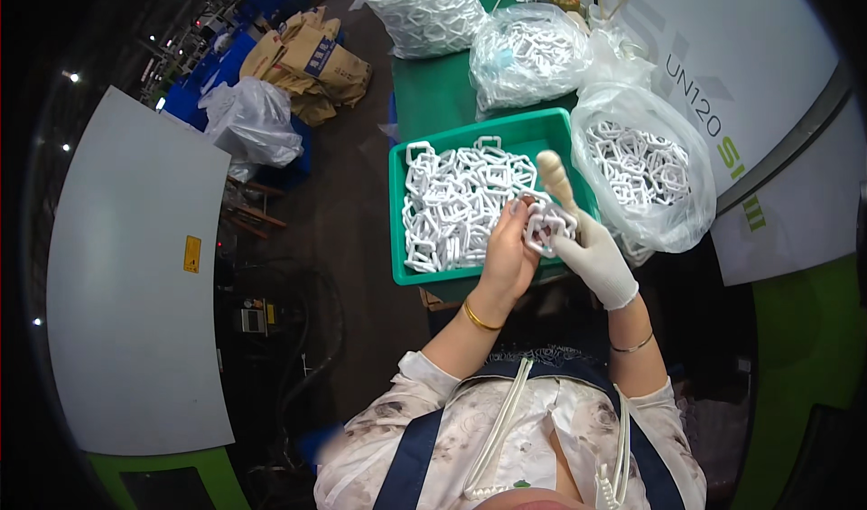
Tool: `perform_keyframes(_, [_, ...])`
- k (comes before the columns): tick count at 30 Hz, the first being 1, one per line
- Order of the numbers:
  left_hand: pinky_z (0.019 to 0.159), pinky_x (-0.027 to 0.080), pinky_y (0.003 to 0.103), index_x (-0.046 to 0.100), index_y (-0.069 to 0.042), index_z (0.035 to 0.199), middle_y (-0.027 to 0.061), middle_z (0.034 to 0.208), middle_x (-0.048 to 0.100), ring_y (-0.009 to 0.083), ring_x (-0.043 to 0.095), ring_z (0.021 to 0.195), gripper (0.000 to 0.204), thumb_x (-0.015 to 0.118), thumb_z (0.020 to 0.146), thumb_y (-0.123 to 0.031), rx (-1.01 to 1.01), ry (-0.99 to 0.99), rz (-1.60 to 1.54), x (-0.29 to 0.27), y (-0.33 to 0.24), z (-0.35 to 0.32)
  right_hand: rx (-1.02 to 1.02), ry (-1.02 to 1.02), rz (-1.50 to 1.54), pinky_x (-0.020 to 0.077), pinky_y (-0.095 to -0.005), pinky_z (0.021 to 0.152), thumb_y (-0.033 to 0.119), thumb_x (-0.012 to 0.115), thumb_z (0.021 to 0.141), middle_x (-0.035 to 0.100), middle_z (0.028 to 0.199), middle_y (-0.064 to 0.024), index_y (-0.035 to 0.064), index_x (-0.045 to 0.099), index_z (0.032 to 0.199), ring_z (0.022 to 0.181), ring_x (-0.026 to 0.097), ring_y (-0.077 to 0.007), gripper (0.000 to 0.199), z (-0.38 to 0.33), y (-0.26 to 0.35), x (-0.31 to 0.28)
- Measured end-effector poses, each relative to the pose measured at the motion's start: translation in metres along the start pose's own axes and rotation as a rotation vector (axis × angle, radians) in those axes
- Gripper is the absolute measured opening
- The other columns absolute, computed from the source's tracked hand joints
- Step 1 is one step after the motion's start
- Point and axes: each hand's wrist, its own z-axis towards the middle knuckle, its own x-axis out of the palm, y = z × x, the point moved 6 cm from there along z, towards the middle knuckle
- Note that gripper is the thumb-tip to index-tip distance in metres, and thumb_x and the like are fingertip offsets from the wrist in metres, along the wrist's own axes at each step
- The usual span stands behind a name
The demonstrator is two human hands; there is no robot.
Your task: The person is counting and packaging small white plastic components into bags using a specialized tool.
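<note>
Workshop floor: You stand between pale machine panels, at a table with a green top.
Fingers: Your bare left hand and gloved right hand close on a small cluster of white plastic frames, fingertips nearly meeting.
Pale knobbed piece: It juts up from your right hand; whether tool handle or covered finger, you cannot tell from here.
Green bin: Just beyond your hands, its wall encloses a heap of loose frames.
Open bag: To the bin's right, clear plastic holds more frames.
Done and left: Only a few pieces are in hand; judging by the heap, much of the bin is left. Whether the bagged ones are finished cannot be told.
Far side: Two filled bags, one farther back, one nearer, top the table; brown sacks stand off left.
</note>
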Motion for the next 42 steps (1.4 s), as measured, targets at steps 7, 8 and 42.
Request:
perform_keyframes(7, [0.095, 0.05, 0.032, 0.047, -0.006, 0.131, 0.0058, 0.118, 0.059, 0.0145, 0.06, 0.109, 0.027, 0.055, 0.105, -0.008, 0.127, 0.089, 0.295, 0.035, -0.009, -0.011, 0.005, -0.073, -0.165, 0.0463, -0.0247, 0.072, 0.017, 0.068, 0.093, 0.059, 0.092, -0.0017, -0.0016, 0.058, 0.112, 0.081, 0.053, -0.0071, 0.028, 0.002, -0.002, -0.01])
perform_keyframes(8, [0.095, 0.05, 0.032, 0.047, -0.006, 0.131, 0.0058, 0.118, 0.059, 0.0145, 0.06, 0.109, 0.027, 0.055, 0.105, -0.008, 0.127, 0.09, 0.297, 0.032, -0.009, -0.01, -0.025, -0.119, -0.173, 0.0457, -0.0245, 0.07, 0.019, 0.07, 0.094, 0.058, 0.09, -0.001, -0.0012, 0.056, 0.113, 0.08, 0.052, -0.0072, 0.031, 0.0, 0.0, -0.012])
perform_keyframes(42, [0.087, 0.052, 0.042, 0.062, -0.003, 0.118, 0.0141, 0.104, 0.065, 0.0346, 0.064, 0.094, 0.045, 0.063, 0.075, 0.01, 0.985, 0.171, 1.43, 0.08, -0.033, -0.037, -0.228, -0.433, -0.269, 0.0351, -0.0192, 0.059, 0.002, 0.071, 0.085, 0.041, 0.077, 0.008, 0.0028, 0.061, 0.103, 0.066, 0.036, -0.0009, 0.021, -0.044, 0.01, -0.017])
